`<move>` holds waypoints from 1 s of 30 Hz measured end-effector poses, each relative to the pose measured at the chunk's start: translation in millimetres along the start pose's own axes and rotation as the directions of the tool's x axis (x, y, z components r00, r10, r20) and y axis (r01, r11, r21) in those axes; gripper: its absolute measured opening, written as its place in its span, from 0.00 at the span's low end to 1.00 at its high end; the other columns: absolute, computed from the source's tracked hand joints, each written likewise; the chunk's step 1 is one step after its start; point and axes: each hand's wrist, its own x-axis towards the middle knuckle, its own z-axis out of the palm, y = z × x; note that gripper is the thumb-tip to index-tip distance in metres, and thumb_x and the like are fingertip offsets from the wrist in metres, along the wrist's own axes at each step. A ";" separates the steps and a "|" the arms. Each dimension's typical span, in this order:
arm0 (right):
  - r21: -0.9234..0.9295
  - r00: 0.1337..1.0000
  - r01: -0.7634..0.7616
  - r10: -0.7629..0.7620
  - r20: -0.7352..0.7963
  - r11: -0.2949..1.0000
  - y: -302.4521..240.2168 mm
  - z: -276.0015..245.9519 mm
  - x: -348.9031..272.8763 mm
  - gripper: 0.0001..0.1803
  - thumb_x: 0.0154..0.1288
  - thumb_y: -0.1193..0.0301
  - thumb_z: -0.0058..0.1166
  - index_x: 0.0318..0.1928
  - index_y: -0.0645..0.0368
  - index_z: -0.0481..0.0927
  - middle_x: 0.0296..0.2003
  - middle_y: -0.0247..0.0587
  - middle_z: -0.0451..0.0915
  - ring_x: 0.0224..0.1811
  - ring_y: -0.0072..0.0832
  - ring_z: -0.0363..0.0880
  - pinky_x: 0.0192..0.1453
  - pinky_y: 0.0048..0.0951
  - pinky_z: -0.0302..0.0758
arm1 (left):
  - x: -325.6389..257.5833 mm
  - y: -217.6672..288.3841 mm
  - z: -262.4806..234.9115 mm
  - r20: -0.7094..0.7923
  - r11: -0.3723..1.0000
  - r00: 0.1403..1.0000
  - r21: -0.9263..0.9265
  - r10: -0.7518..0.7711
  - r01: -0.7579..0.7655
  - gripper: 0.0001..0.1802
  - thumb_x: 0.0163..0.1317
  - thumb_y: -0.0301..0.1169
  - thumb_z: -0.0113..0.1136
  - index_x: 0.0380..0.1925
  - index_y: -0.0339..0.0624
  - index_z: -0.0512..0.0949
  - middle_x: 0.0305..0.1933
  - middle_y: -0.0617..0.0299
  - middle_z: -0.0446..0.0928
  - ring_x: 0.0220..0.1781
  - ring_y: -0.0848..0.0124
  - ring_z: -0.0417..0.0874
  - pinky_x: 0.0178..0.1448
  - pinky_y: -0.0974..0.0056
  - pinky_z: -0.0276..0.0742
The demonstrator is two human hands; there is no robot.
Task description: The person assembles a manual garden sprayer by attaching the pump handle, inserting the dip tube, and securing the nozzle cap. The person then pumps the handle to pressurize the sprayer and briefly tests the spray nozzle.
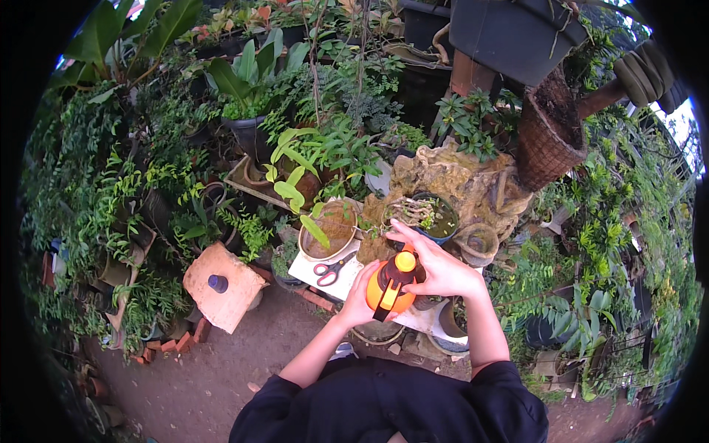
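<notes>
An orange spray bottle (384, 297) with a black head and a yellow knob and lever stands upright in front of me, between my hands. My left hand (360, 299) is closed round its left side. Around the right of the head, my right hand (447, 269) has its fingers stretched out and apart, the thumb close by the lever. Whether this hand touches the bottle I cannot tell. Scissors (329, 272) with dark and red handles lie left of the bottle on a white board (301, 269). Just beyond the hands sits a round dark pot (449, 221) with a small plant.
An oval pot of soil (329, 231) stands behind the scissors. A rough tan rock (450, 173) rises behind the hands. Left is a square slab (221, 292) bearing a dark cap-like object (217, 283). A hanging dark planter (513, 37) and brown basket pot (548, 140) are at upper right.
</notes>
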 end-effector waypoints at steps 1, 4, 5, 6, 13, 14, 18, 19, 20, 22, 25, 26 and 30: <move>-0.179 0.992 0.058 -0.077 -0.099 0.982 -0.8 9.4 -2.0 0.62 0.48 0.57 0.74 0.78 0.51 0.48 0.70 0.58 0.63 0.76 0.53 0.56 0.79 0.51 0.52 | 0.0 0.2 -0.5 -0.007 0.999 0.999 0.026 0.035 -0.035 0.65 0.34 0.50 0.85 0.72 0.41 0.58 0.73 0.43 0.61 0.75 0.46 0.63 0.77 0.44 0.61; -0.395 0.957 0.053 -0.160 -0.242 0.917 -3.9 36.9 -3.4 0.70 0.44 0.38 0.72 0.78 0.56 0.45 0.77 0.59 0.47 0.81 0.55 0.42 0.82 0.55 0.41 | 1.2 0.0 -0.7 -0.026 0.996 0.996 0.031 0.086 -0.085 0.66 0.34 0.50 0.85 0.72 0.41 0.57 0.73 0.44 0.61 0.75 0.46 0.63 0.77 0.44 0.61; -0.431 0.950 -0.006 -0.130 -0.285 0.902 -5.4 36.3 -9.2 0.71 0.43 0.40 0.73 0.78 0.57 0.45 0.77 0.59 0.46 0.81 0.55 0.41 0.82 0.54 0.42 | 0.5 0.3 -1.0 -0.016 0.996 0.997 0.041 0.076 -0.076 0.66 0.34 0.50 0.85 0.72 0.40 0.57 0.73 0.44 0.60 0.76 0.46 0.62 0.77 0.44 0.60; -0.446 0.952 -0.113 -0.032 -0.304 0.888 -7.2 35.4 -14.0 0.72 0.42 0.41 0.75 0.78 0.57 0.44 0.77 0.59 0.46 0.81 0.56 0.40 0.82 0.54 0.42 | 0.1 0.4 -1.6 0.000 0.999 0.999 0.038 0.038 -0.038 0.67 0.34 0.50 0.85 0.72 0.40 0.57 0.74 0.44 0.60 0.76 0.47 0.62 0.77 0.45 0.60; -0.478 0.910 -0.232 0.015 -0.415 0.847 -24.4 -0.6 -71.6 0.64 0.44 0.64 0.76 0.77 0.57 0.47 0.77 0.59 0.45 0.80 0.57 0.40 0.81 0.53 0.47 | -2.0 -0.4 -0.3 -0.002 0.999 1.000 0.045 0.008 -0.008 0.67 0.34 0.51 0.85 0.73 0.41 0.56 0.73 0.44 0.61 0.76 0.48 0.61 0.78 0.45 0.58; -0.417 0.924 -0.141 -0.031 -0.380 0.898 -24.1 8.7 -67.6 0.64 0.44 0.63 0.77 0.77 0.56 0.47 0.77 0.59 0.44 0.80 0.57 0.40 0.81 0.54 0.47 | -2.0 -0.9 0.4 0.000 1.000 1.000 0.028 0.008 -0.008 0.67 0.34 0.51 0.85 0.73 0.41 0.56 0.73 0.44 0.61 0.76 0.47 0.61 0.78 0.45 0.58; -0.401 0.957 -0.072 -0.049 -0.284 0.913 -19.1 40.6 -43.3 0.60 0.49 0.55 0.75 0.78 0.50 0.50 0.77 0.57 0.44 0.80 0.59 0.42 0.81 0.57 0.45 | -2.1 -2.8 0.7 0.008 1.000 1.000 0.028 -0.014 0.013 0.67 0.34 0.51 0.85 0.73 0.41 0.56 0.73 0.44 0.61 0.76 0.47 0.61 0.78 0.45 0.59; -0.400 0.952 -0.029 -0.096 -0.290 0.916 -19.2 46.3 -39.4 0.58 0.51 0.53 0.73 0.77 0.50 0.51 0.76 0.56 0.47 0.79 0.57 0.44 0.81 0.57 0.46 | -2.1 -3.1 1.0 -0.007 0.999 1.000 0.028 -0.018 0.018 0.67 0.34 0.51 0.85 0.73 0.42 0.56 0.73 0.44 0.61 0.76 0.47 0.62 0.78 0.45 0.59; -0.399 0.945 0.013 -0.141 -0.295 0.917 -19.8 50.5 -35.8 0.56 0.53 0.51 0.71 0.77 0.50 0.52 0.76 0.55 0.50 0.79 0.56 0.46 0.80 0.57 0.46 | -2.5 -3.3 1.1 0.000 1.000 1.000 0.018 -0.002 0.002 0.67 0.34 0.51 0.85 0.73 0.42 0.56 0.73 0.44 0.61 0.76 0.47 0.62 0.78 0.45 0.59; -0.456 0.945 0.012 -0.159 -0.286 0.890 -20.9 50.0 -33.1 0.52 0.56 0.48 0.67 0.76 0.50 0.56 0.74 0.54 0.56 0.77 0.53 0.51 0.80 0.57 0.47 | -2.7 -2.8 1.3 -0.022 0.999 0.999 0.009 0.034 -0.034 0.67 0.34 0.50 0.85 0.73 0.42 0.56 0.73 0.44 0.61 0.76 0.47 0.62 0.77 0.45 0.59; -0.579 0.937 -0.109 -0.111 -0.331 0.808 -16.8 38.1 -30.6 0.46 0.61 0.44 0.61 0.74 0.52 0.63 0.68 0.50 0.66 0.74 0.46 0.60 0.80 0.56 0.48 | -2.8 0.3 -0.6 -0.005 0.999 1.000 0.039 -0.027 0.027 0.66 0.33 0.49 0.85 0.72 0.41 0.58 0.72 0.45 0.63 0.75 0.48 0.63 0.77 0.47 0.60; -0.587 0.900 -0.175 -0.113 -0.421 0.790 -13.3 33.3 -31.7 0.47 0.61 0.42 0.60 0.73 0.54 0.63 0.67 0.51 0.68 0.72 0.46 0.63 0.77 0.52 0.55 | -2.2 1.4 -2.5 0.018 0.999 0.999 0.005 -0.046 0.046 0.65 0.33 0.49 0.85 0.71 0.41 0.58 0.72 0.46 0.63 0.75 0.49 0.63 0.77 0.47 0.60; -0.327 0.895 -0.415 0.316 -0.314 0.849 9.0 28.4 -40.5 0.47 0.67 0.42 0.55 0.74 0.61 0.60 0.62 0.56 0.70 0.62 0.48 0.73 0.68 0.46 0.68 | 4.4 2.9 -13.3 0.106 0.998 0.993 -0.033 -0.041 0.045 0.63 0.32 0.49 0.85 0.70 0.41 0.61 0.72 0.47 0.63 0.75 0.50 0.64 0.77 0.49 0.62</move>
